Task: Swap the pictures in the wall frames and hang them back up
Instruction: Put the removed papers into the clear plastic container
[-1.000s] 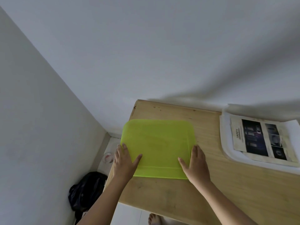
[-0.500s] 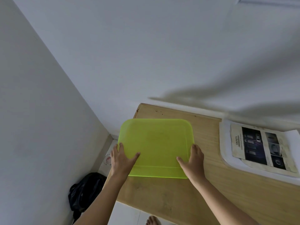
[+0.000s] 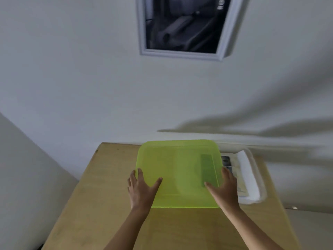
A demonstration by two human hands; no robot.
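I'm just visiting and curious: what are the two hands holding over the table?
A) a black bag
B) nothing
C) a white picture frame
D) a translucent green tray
D: the left hand and right hand each grip a side edge of the translucent green tray, thumbs on top.

2 hands (image 3: 142, 190) (image 3: 224, 191), 1 green sheet (image 3: 178, 170), 2 frames (image 3: 182, 26) (image 3: 250, 177), 1 table (image 3: 100, 204).

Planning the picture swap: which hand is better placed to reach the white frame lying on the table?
Probably the right. The right hand grips the green sheet at the edge directly beside the white frame. The left hand holds the opposite edge, with the sheet between.
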